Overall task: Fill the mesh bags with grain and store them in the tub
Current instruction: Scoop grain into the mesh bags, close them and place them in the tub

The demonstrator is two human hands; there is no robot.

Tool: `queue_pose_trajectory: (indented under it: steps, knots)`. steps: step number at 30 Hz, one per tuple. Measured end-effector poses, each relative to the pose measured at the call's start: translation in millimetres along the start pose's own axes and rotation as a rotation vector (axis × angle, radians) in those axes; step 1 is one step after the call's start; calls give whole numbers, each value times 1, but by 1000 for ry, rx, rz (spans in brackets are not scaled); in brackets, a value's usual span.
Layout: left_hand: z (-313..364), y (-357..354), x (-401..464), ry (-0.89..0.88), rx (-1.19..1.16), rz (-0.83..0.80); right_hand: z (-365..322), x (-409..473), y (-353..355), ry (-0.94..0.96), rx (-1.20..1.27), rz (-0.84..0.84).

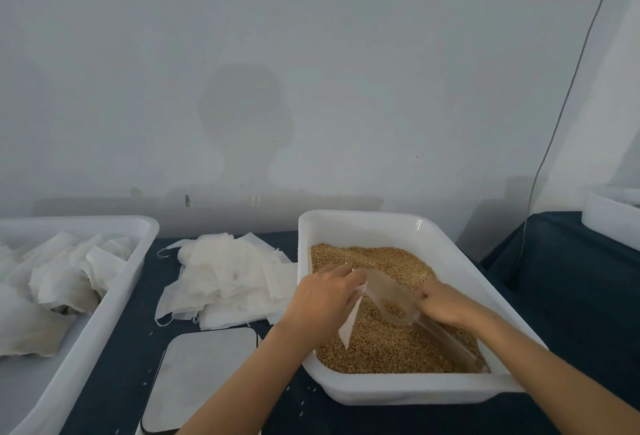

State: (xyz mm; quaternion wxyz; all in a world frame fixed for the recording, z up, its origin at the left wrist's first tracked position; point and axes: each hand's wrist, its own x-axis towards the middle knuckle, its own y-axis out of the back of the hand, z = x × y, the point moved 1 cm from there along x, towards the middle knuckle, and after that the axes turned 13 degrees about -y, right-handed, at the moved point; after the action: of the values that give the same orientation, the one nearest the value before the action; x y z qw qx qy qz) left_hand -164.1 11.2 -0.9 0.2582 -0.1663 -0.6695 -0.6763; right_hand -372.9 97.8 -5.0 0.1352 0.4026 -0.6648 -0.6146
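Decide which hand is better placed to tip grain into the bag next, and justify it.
Right. The right hand grips the clear scoop, its mouth at the mesh bag pinched by the left hand.

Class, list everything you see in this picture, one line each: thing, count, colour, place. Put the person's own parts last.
Plastic tub of grain: one, white, right of centre on the table.
Loose grain: golden brown, fills that tub.
Clear plastic scoop: one, transparent, over the grain.
Mesh bag in hand: one, white, hanging over the grain.
Pile of empty mesh bags: many, white, on the table's middle.
Storage tub: one, white, left, holding filled bags.
Flat scale: one, grey, near edge.
Dark tablecloth: one, navy.
Cable: one, grey, right wall.
Left hand: pinches the bag.
Right hand: grips the scoop.
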Motion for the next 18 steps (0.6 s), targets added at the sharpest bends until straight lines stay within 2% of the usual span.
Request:
queue_pose_trajectory:
  steps: [2,4,8,13,15,18]
  knots:
    - [-2,-2,0,30,20,-1,1,-6,-3,6,9,-109]
    - [-4,-5,0,67,39,-2,3,-12,-6,18,-30,-129]
    - [-7,-7,2,82,43,-56,8,-16,-4,79,-91,-44]
    - [-8,-8,2,95,68,-107,12,-25,30,111,-215,165]
    - [-8,-10,2,97,80,-143,9,-26,31,137,-274,109]
    - [-7,-11,2,90,94,-177,2,-29,14,140,-249,-74]
